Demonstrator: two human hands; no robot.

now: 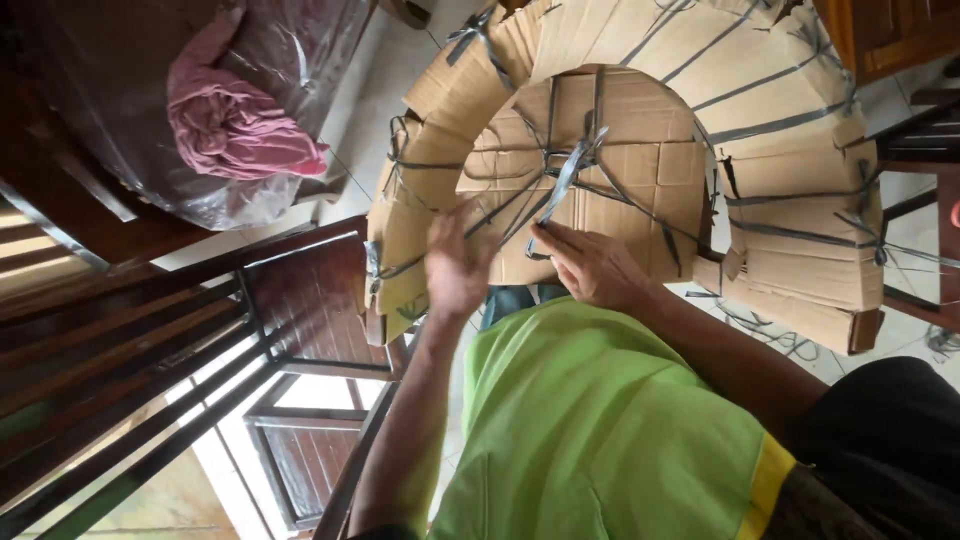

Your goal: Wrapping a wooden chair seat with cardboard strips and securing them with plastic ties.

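A big arched cardboard piece (640, 60), made of several flaps tied together with grey straps (565, 175), is propped up in front of me. My left hand (455, 265) rests against its lower left part, where straps cross; it is blurred, and its grip is unclear. My right hand (592, 265) lies on the flat inner cardboard panel (640, 190), with its fingertips pinching a loose grey strap end near the knot of straps in the middle. My green shirt (590, 430) fills the bottom of the view.
Dark wooden chairs (310, 300) stand at the left and lower left. A pink cloth (235, 125) lies on a plastic-wrapped cushion at top left. Brown wooden furniture (900, 35) is at top right, and loose strap scraps (770, 335) lie on the white tiled floor.
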